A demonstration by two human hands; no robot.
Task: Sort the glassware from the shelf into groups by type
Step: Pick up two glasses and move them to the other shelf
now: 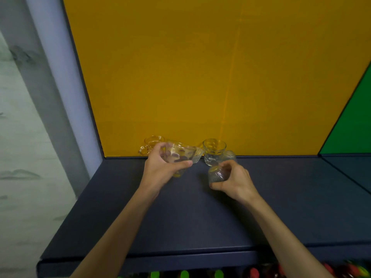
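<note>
Glasses fill both hands: left hand (160, 167) grips a dotted tumbler (180, 155), right hand (234, 180) a ribbed glass (217, 174), seemingly tilted. Set each upright beside its like at mid-frame, clear of the standing glass (213, 152).

Handled cup (151, 146) left of tumbler (214, 151), both at shelf (180, 217) back

Head view; looks forward-down at near shelf (200, 217); single view.

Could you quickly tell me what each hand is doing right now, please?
Left hand: closed around a dotted clear glass, held tilted above the shelf.
Right hand: closed around a small ribbed glass, tipped on its side.
</note>
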